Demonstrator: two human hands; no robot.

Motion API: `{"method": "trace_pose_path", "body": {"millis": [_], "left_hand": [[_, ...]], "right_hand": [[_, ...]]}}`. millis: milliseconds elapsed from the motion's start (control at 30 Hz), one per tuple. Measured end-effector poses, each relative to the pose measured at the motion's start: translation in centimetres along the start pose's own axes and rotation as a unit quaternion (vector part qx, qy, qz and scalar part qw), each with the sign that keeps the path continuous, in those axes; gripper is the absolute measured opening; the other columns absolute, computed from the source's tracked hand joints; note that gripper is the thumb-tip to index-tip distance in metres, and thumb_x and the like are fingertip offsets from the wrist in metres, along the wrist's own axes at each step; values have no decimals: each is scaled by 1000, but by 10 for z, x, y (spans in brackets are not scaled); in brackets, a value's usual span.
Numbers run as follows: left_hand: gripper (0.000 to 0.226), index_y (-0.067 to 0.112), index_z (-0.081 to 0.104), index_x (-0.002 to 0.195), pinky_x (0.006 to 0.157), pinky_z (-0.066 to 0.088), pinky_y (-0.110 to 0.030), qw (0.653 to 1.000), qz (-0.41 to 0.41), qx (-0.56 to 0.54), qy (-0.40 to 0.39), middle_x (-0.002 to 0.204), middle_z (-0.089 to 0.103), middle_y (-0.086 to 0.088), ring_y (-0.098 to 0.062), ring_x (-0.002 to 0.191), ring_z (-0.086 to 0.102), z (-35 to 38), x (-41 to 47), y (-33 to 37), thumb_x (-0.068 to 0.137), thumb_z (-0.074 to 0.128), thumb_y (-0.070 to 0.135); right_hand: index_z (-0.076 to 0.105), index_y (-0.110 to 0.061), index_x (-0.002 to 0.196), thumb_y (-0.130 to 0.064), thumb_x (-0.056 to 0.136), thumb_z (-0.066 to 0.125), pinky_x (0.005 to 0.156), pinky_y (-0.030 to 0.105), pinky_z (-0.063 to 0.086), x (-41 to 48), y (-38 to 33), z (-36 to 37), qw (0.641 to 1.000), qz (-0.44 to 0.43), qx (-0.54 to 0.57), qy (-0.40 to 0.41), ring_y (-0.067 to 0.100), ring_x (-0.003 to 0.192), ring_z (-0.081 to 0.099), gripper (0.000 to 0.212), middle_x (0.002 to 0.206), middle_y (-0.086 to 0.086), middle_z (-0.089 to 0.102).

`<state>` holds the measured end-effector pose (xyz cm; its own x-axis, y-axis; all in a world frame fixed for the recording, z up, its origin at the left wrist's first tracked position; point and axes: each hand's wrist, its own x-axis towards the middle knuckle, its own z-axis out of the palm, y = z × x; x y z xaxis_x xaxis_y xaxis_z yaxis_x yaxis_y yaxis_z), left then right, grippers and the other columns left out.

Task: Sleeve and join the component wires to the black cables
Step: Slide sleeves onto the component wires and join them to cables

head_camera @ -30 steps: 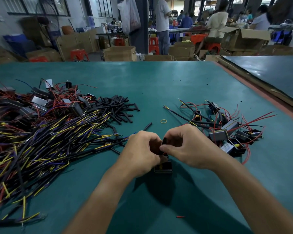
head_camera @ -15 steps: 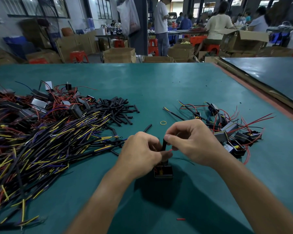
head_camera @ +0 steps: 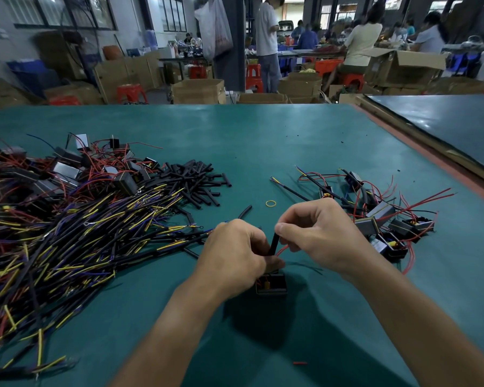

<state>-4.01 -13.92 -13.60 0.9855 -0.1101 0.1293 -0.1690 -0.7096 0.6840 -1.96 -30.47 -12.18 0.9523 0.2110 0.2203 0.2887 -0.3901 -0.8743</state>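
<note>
**Both hands meet on one sleeve**

Two bare forearms come up from the bottom of the view and converge at the black sleeve [head_camera: 274,243]. The left hand [head_camera: 235,255] sits left of the sleeve, knuckles up, with its fingers curled in and its thumb pressed at the sleeve's lower end. The right hand [head_camera: 319,233] sits right of it and slightly higher, thumb and forefinger pinching its upper end.

One wide-angle view, worn on the person's head, looks forward and down from the near edge of the counter [head_camera: 263,141]. It sits close above the left hand [head_camera: 232,258] and right hand [head_camera: 319,236], low in the middle. The counter's far edge crosses the upper third, with the workshop [head_camera: 151,65] beyond it.
</note>
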Motion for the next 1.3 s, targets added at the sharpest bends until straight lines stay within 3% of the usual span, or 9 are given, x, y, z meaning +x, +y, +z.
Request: {"method": "trace_pose_path", "body": {"millis": [133, 267, 433, 600, 733, 800, 933, 1167, 1300], "left_hand": [[31, 30, 62, 52, 42, 28, -15, 999, -4, 31, 11, 44, 53, 16, -3, 42, 46, 1, 0, -1, 61, 88, 45], [31, 32, 62, 52, 40, 29, -14, 999, -11, 28, 23, 43, 52, 17, -1, 43, 47, 2, -1, -2, 60, 89, 47], [29, 30, 65, 56, 43, 33, -13, 999, -3, 28, 17, 52, 60, 13, -2, 47, 50, 3, 1, -3, 63, 88, 46], [28, 35, 63, 54, 43, 34, -13, 999, -8, 33, -3, 53, 61, 15, 1, 47, 51, 4, 3, -6, 61, 87, 47], [25, 25, 65, 78, 46, 40, -18, 994, -58, -74, -57, 70, 69, 5, -2, 43, 49, -8, 8, -12, 63, 85, 25], [21, 20, 63, 89, 50, 42, -22, 985, -101, -139, -36, 76, 71, 2, -8, 43, 50, -11, 12, -15, 74, 78, 17], [27, 19, 58, 105, 56, 43, -23, 978, -131, -160, 4, 82, 75, 3, -12, 44, 54, 1, 14, -12, 86, 72, 32], [37, 10, 61, 113, 49, 40, -19, 961, -144, -234, -31, 81, 74, -3, -2, 39, 50, 6, 13, -9, 79, 76, 4], [23, 3, 69, 98, 41, 36, -14, 951, -118, -281, -43, 69, 62, -6, -3, 37, 46, -2, 10, -7, 77, 75, -6]], "right_hand": [[66, -15, 64, -11, 85, 70, 51, 26, 42, -3, 0, 3, 996, -65, -53, 8, 6, 50, 48, 22, 58, 4, 65], [60, -20, 65, -10, 88, 66, 50, 26, 40, -3, 0, 7, 992, -104, -61, 25, 5, 50, 43, 26, 55, -7, 54], [64, -10, 69, -10, 91, 65, 61, 49, 50, 1, 1, 1, 999, -51, 4, -20, 16, 57, 52, 22, 60, 9, 59], [68, -12, 69, -8, 86, 71, 55, 22, 45, 1, 2, -4, 996, -66, -8, -66, 6, 54, 54, 18, 57, -5, 62], [67, -13, 69, -9, 87, 72, 57, 29, 43, 3, 5, -8, 994, -80, -40, -61, 9, 56, 48, 18, 58, -4, 59], [66, -17, 70, -11, 88, 70, 58, 28, 43, 4, 7, -8, 993, -81, -51, -67, 8, 57, 48, 20, 58, -6, 59], [62, -21, 70, -12, 90, 67, 59, 20, 43, 4, 8, -7, 991, -83, -65, -78, 5, 57, 51, 23, 58, -11, 59], [66, -17, 71, -12, 91, 68, 58, 43, 49, 5, 10, -5, 995, -75, -24, -61, 15, 56, 54, 20, 63, 11, 64], [67, -14, 71, -9, 90, 68, 57, 46, 51, 6, 12, -4, 998, -51, -3, -31, 14, 54, 56, 20, 63, 11, 67]]}}
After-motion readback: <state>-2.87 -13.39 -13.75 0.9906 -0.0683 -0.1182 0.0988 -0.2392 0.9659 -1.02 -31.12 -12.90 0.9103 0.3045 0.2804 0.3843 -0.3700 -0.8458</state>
